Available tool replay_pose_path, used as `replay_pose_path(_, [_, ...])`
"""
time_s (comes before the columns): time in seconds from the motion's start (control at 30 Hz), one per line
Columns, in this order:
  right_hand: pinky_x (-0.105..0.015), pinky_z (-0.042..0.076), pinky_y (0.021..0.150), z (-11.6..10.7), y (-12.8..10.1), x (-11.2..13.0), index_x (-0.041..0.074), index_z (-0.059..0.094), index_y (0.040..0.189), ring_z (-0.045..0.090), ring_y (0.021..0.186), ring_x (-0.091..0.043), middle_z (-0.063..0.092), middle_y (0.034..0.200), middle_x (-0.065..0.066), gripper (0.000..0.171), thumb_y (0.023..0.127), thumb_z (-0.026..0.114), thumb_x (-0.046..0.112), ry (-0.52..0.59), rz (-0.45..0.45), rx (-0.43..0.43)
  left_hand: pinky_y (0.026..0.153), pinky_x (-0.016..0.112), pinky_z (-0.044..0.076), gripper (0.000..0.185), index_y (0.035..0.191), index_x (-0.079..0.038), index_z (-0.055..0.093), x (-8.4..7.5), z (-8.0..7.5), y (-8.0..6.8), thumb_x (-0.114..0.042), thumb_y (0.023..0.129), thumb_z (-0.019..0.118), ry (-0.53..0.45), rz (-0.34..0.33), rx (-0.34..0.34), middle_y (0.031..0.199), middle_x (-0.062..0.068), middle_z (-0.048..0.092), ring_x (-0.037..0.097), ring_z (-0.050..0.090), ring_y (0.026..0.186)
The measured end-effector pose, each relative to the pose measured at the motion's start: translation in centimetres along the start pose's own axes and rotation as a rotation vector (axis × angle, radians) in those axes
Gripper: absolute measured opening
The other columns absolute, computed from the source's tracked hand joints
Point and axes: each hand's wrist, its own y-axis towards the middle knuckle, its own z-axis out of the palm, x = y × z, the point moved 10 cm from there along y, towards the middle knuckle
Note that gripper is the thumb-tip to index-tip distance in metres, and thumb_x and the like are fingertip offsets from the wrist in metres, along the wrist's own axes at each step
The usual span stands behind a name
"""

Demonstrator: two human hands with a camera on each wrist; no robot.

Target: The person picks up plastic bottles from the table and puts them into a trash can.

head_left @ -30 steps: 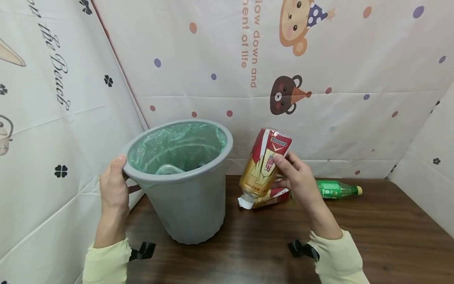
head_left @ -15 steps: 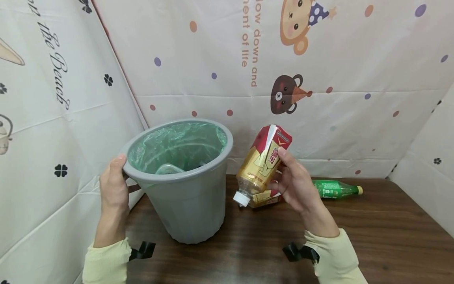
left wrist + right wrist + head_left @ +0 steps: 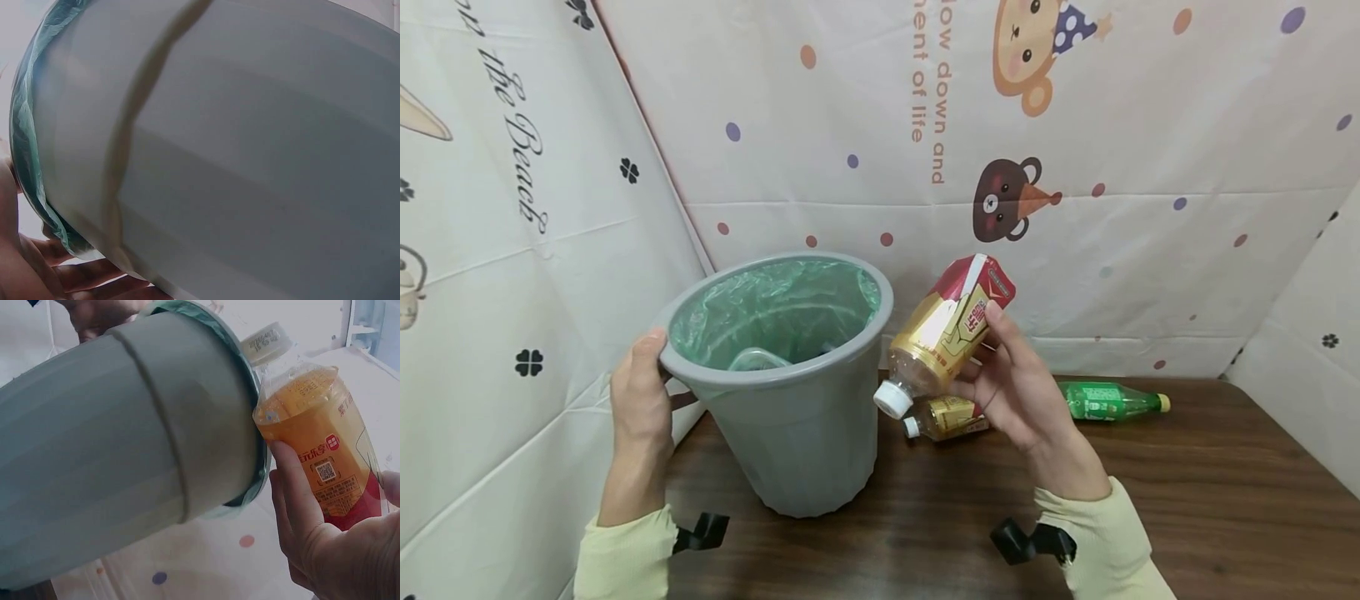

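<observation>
A bottle (image 3: pixel 950 333) with a gold and red label is held in the air by the right hand (image 3: pixel 1011 387), fingers and thumb curled round its lower body. It is tilted, its white cap (image 3: pixel 891 401) pointing down and left, just beside the outer wall of the bin (image 3: pixel 808 433). In the right wrist view the cap (image 3: pixel 267 342) is seen close to the bin's rim (image 3: pixel 250 369); whether they touch cannot be told.

The bin is grey, lined with a green bag (image 3: pixel 760 308), and stands at the left of the surface (image 3: pixel 1187 508). Its near-left rim is gripped by the left hand (image 3: pixel 642 392), thumb over the edge, fingers curled beneath it as seen in the left wrist view (image 3: pixel 69 275). A clear object (image 3: pixel 756 358) is seen inside the bin.

A second gold-labelled bottle (image 3: pixel 947 417) lies on its side on the surface, just behind the right hand. A green bottle (image 3: pixel 1108 400) lies on its side further right. Printed sheets (image 3: pixel 1075 167) hang behind and at both sides.
</observation>
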Motion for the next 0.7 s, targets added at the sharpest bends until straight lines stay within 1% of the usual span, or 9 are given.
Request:
replay_pose_path(0.17, [-0.040,0.062,0.091,1.0,0.3,0.6,0.019,0.031,0.158,0.060,0.115,-0.025,0.041,0.146,-0.013,0.060,0.110,0.054,0.047,0.041,-0.002,0.025,0.053,0.029,0.061,0.043,0.125,-0.013,0.075,0.0,0.1,-0.1,-0.047,0.108,0.053,-0.023,-0.002,0.006,0.100,0.002,0.075,0.017,0.071,0.094])
replay_pose_path(0.27, [-0.041,0.062,0.092,1.8,0.6,0.8,0.018,0.031,0.158,0.059,0.115,-0.026,0.041,0.146,-0.013,0.060,0.110,0.054,0.046,0.054,-0.001,0.051,0.054,0.029,0.061,0.044,0.126,-0.013,0.075,0.0,0.1,-0.1,-0.047,0.108,0.053,-0.023,-0.001,0.006,0.100,0.003,0.075,0.017,0.071,0.094])
replay_pose_path(0.33, [-0.043,0.061,0.094,2.2,0.8,1.0,0.017,0.031,0.158,0.059,0.116,-0.026,0.041,0.146,-0.013,0.061,0.110,0.057,0.045,0.063,0.006,0.061,0.054,0.029,0.061,0.045,0.126,-0.012,0.075,0.0,0.0,-0.1,-0.047,0.108,0.053,-0.016,-0.002,0.003,0.101,0.003,0.074,0.017,0.071,0.094])
replay_pose_path(0.47, [-0.047,0.060,0.096,3.0,1.1,1.2,0.017,0.032,0.157,0.060,0.118,-0.030,0.042,0.145,-0.014,0.065,0.107,0.061,0.046,0.080,0.018,0.063,0.055,0.026,0.061,0.045,0.129,-0.014,0.073,0.0,0.0,-0.1,-0.048,0.109,0.052,0.013,-0.002,0.003,0.104,0.001,0.073,0.015,0.071,0.097])
replay_pose_path(0.57, [-0.048,0.060,0.096,3.5,1.4,1.4,0.017,0.032,0.157,0.059,0.120,-0.031,0.041,0.146,-0.015,0.066,0.106,0.063,0.047,0.097,0.023,0.058,0.055,0.025,0.060,0.044,0.129,-0.015,0.073,0.0,0.0,-0.1,-0.048,0.109,0.051,0.030,0.003,0.003,0.105,0.001,0.073,0.014,0.071,0.097])
replay_pose_path(0.7, [-0.049,0.059,0.097,3.9,1.9,1.6,0.016,0.032,0.157,0.057,0.123,-0.032,0.041,0.147,-0.015,0.068,0.106,0.064,0.047,0.112,0.024,0.046,0.055,0.025,0.060,0.043,0.128,-0.015,0.073,0.1,0.0,-0.1,-0.048,0.109,0.051,0.029,0.005,-0.005,0.103,0.000,0.073,0.013,0.071,0.096])
